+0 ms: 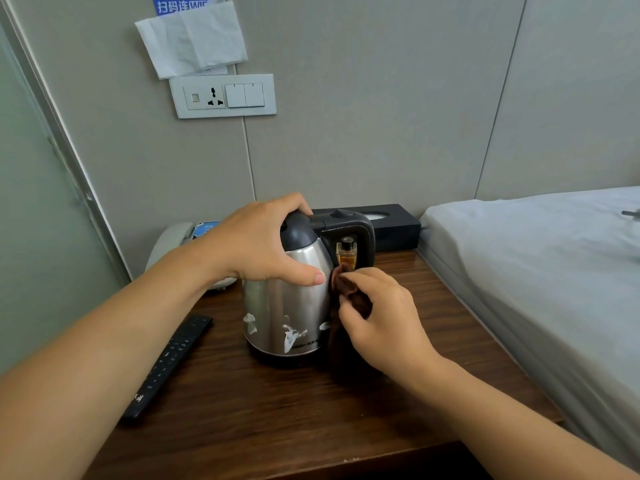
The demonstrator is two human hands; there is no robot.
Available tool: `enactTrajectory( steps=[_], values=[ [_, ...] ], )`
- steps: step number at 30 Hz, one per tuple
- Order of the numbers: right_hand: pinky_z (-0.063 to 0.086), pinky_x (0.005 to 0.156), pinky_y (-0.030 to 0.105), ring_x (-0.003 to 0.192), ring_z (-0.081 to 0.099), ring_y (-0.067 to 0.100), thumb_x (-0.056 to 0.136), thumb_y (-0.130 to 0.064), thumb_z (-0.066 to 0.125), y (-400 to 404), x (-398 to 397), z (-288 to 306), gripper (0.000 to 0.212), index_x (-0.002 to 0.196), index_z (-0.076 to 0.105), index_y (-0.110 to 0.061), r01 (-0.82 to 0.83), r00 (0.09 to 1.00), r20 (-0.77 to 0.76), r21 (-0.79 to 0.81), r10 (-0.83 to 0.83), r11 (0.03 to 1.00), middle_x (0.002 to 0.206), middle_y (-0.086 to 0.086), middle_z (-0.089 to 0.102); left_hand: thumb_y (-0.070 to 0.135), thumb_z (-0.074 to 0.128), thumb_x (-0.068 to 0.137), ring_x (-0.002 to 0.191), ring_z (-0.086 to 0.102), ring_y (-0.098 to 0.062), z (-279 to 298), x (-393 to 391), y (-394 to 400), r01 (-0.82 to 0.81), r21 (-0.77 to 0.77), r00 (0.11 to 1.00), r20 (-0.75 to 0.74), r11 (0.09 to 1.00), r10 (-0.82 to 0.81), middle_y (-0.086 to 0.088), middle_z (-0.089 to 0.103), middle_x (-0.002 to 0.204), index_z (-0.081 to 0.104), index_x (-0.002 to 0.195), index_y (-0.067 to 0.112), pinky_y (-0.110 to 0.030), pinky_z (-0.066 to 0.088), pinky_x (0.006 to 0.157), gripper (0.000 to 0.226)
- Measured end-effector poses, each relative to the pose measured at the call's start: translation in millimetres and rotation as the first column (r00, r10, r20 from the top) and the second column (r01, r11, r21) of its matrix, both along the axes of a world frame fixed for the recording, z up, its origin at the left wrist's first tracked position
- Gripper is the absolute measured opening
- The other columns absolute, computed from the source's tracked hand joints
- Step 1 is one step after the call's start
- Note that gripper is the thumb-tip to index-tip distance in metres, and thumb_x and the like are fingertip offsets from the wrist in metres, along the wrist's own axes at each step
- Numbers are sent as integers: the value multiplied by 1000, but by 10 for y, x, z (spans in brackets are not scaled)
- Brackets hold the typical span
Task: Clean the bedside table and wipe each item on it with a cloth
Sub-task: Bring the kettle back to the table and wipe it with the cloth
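Kettle (287, 306) is steadied by the left hand (256, 240) curled over its lid; the right hand (384, 317) pinches a brown cloth (349, 292). Wiping too hard near the handle could topple the perfume bottle (347, 252) behind.

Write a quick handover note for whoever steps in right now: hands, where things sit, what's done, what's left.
Left hand grips the kettle at its lid. Right hand holds the brown cloth against the kettle's side. Kettle stands on the bedside table, white patches on its steel. Remote, phone, perfume bottle, tissue box wait there; wiped or not, I cannot tell.
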State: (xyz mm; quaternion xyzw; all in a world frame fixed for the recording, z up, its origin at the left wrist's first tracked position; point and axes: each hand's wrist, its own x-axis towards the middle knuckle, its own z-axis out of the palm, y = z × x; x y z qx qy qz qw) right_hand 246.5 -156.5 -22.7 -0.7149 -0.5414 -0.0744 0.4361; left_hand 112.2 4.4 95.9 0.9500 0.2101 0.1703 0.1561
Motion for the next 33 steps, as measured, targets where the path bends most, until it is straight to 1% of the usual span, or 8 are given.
enactTrajectory(
  steps=[4, 7, 13, 16, 22, 26, 30, 33],
  values=[
    [47, 76, 14, 92, 59, 8, 92, -19, 63, -18, -69, -50, 15, 102, 72, -24, 57, 995, -81, -86, -64, 995, 101, -14, 64, 59, 94, 56, 83, 60, -7, -8, -3, -1, 1, 0, 1000, 0, 1000, -1, 16, 62, 93, 52, 112, 43, -30, 46, 69, 72],
    [56, 68, 30, 79, 61, 9, 92, -20, 60, -14, -45, 15, 12, 83, 68, -21, 76, 986, -131, -193, -102, 978, 86, -10, 65, 59, 94, 56, 83, 60, -7, -13, -5, 1, -1, -5, 1000, 3, 1000, 1, 16, 62, 94, 52, 112, 44, -30, 46, 69, 71],
    [38, 72, 7, 90, 58, 4, 92, -16, 64, 15, -48, 43, 15, 100, 71, -26, 51, 997, -58, -23, -53, 998, 94, -17, 60, 58, 95, 55, 83, 59, -7, -17, 2, -3, 7, -11, 1000, 16, 1000, -6, 17, 61, 93, 52, 111, 45, -29, 43, 68, 72],
    [44, 67, 7, 86, 58, 5, 93, -17, 64, -19, -10, -19, 12, 99, 73, -20, 40, 994, -100, -128, -53, 991, 93, -15, 61, 57, 95, 56, 83, 59, -7, -14, 4, -5, 3, -12, 1000, 12, 1000, -2, 17, 61, 93, 52, 111, 44, -30, 43, 68, 71],
    [42, 89, 11, 108, 58, 8, 94, -15, 65, -27, -30, 24, 38, 132, 68, -15, -5, 999, -43, -43, 3, 999, 113, -11, 60, 59, 95, 56, 82, 60, -8, -18, 7, 1, 2, -8, 1000, 8, 1000, -2, 16, 62, 92, 52, 110, 45, -30, 44, 67, 71],
    [36, 81, 2, 105, 54, 9, 95, -17, 65, 2, 14, 73, 37, 132, 68, -15, 31, 998, -49, -89, -35, 996, 111, -11, 55, 58, 95, 56, 82, 59, -7, -22, 5, -9, -2, -9, 1000, 10, 1000, 2, 16, 61, 92, 52, 112, 45, -30, 42, 67, 72],
    [47, 96, 18, 114, 56, 10, 94, -14, 67, 4, -32, 92, 47, 141, 62, -13, -24, 999, -43, 6, 25, 1000, 119, -10, 57, 60, 94, 54, 84, 60, -6, -16, 3, -18, -5, -9, 1000, 9, 1000, 5, 18, 62, 94, 51, 112, 45, -29, 45, 69, 74],
    [43, 82, 8, 110, 57, 11, 96, -19, 65, -25, 29, 46, 38, 134, 67, -17, -10, 996, -93, -159, -5, 987, 118, -8, 57, 59, 94, 56, 84, 60, -7, -10, -5, -20, -3, -4, 1000, 4, 1000, 3, 16, 62, 94, 50, 112, 45, -30, 46, 69, 73]
  ],
)
